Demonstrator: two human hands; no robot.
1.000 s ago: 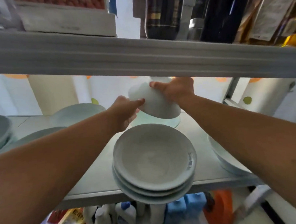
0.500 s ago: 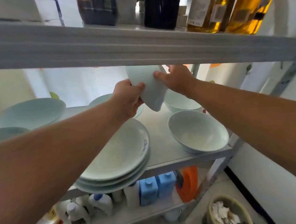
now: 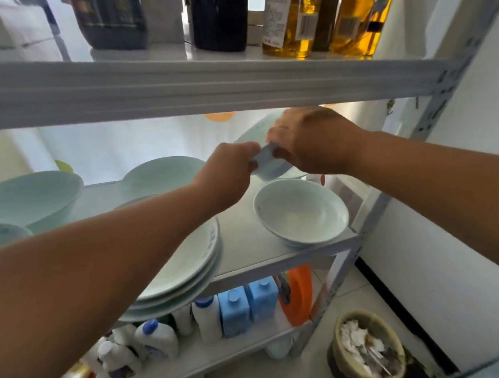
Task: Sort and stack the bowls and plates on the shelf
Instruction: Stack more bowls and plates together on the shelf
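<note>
While both hands' fingers clamp one small bowl (image 3: 267, 165), one empty bowl (image 3: 301, 212) sits beside three stacked plates (image 3: 186, 267).

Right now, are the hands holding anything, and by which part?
Yes. Both hands hold one small pale bowl between them, tilted: the left hand grips its left side, the right hand covers its right side and rim, above the shelf.
</note>
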